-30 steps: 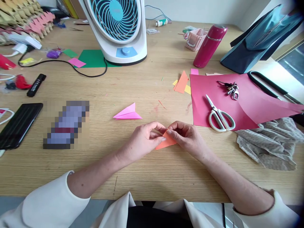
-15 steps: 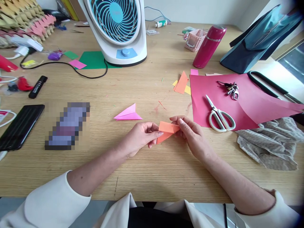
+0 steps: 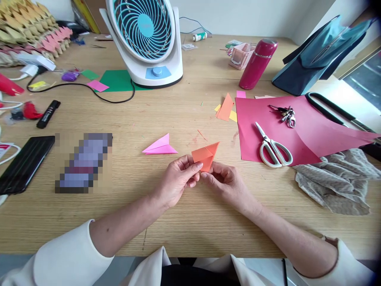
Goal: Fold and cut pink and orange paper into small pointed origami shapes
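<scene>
A folded piece of orange paper (image 3: 206, 154) is held above the wooden table, its pointed end up and to the right. My left hand (image 3: 182, 174) pinches its left side, thumb on top. At its lower edge, my right hand (image 3: 224, 180) has thumb and fingers closed on the bottom corner; the exact contact is partly hidden. A pink folded paper (image 3: 161, 145) with a pointed left end lies just beyond my left hand. Farther back, another orange folded paper (image 3: 225, 108) rests over yellow scraps.
White-handled scissors (image 3: 274, 147) and keys (image 3: 287, 116) lie on a red paper sheet (image 3: 250, 135) at right, beside a crumpled grey cloth (image 3: 336, 180). A fan (image 3: 156, 75), magenta flask (image 3: 257, 65) and blue bag (image 3: 300, 75) stand behind. Two phones lie left, one a black phone (image 3: 25, 165).
The orange paper has turned so its point now aims upward. My right hand has moved from its right end down to its lower edge. My left hand still pinches it.
</scene>
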A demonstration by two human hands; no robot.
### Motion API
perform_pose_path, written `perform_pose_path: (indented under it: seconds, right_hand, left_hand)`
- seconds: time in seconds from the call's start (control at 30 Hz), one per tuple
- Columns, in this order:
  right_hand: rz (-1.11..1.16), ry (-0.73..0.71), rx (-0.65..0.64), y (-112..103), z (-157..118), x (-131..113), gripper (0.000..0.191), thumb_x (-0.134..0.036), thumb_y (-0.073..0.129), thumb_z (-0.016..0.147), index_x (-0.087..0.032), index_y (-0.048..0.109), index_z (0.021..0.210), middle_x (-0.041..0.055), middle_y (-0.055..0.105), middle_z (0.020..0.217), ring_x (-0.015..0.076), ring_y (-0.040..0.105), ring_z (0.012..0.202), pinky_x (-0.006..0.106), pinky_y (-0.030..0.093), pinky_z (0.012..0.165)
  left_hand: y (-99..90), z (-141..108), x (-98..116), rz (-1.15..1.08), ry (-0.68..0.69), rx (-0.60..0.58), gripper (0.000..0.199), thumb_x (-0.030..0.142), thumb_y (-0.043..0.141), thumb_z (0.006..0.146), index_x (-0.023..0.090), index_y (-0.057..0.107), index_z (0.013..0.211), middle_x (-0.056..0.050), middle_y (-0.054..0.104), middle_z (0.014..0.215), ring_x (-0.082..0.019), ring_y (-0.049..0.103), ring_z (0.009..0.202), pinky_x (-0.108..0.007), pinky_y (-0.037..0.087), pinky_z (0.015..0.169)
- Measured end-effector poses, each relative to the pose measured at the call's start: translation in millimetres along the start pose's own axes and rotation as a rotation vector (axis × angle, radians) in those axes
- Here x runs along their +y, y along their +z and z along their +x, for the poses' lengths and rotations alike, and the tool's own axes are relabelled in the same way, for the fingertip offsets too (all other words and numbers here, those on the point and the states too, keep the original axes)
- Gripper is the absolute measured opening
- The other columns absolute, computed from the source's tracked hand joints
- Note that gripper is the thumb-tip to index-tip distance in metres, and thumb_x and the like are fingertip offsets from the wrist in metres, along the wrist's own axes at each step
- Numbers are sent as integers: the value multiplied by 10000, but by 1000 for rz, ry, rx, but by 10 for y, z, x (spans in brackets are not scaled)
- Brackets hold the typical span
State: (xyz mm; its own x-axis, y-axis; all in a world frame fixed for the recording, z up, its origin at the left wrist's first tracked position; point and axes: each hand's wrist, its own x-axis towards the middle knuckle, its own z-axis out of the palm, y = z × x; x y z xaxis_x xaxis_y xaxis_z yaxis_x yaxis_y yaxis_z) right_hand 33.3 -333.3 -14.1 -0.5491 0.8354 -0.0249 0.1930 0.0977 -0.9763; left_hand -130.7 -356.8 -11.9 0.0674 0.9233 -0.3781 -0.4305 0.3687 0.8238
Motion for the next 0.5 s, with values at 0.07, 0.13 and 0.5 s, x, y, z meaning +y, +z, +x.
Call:
perform_pose_path:
  seconds: [0.07, 0.13, 0.5]
  right_hand:
    - [6, 18, 37, -7, 4, 39, 326, -467, 605, 930, -179, 638, 781, 21, 616, 755, 145, 532, 695, 272, 425, 656]
    - [-11, 36, 81, -32, 10, 57, 288, -427, 630, 914, -172, 634, 780, 14, 592, 734, 134, 496, 661, 263, 398, 617]
    - [-283, -76, 23, -209, 3, 23, 169, -163, 578, 885, -174, 563, 717, -17, 504, 713, 87, 421, 569, 223, 333, 505]
  left_hand:
    - [14, -3, -19, 15, 22, 9, 294, 331, 832, 710, 157, 613, 803, 42, 567, 633, -49, 489, 556, -141, 329, 447]
    - [13, 0, -9, 46, 40, 23, 286, 329, 822, 718, 159, 613, 814, 34, 585, 665, -63, 520, 586, -142, 352, 444]
    - [-142, 50, 171, 405, 79, -138, 308, 396, 764, 754, 125, 673, 869, -42, 662, 818, -150, 639, 725, -197, 530, 463]
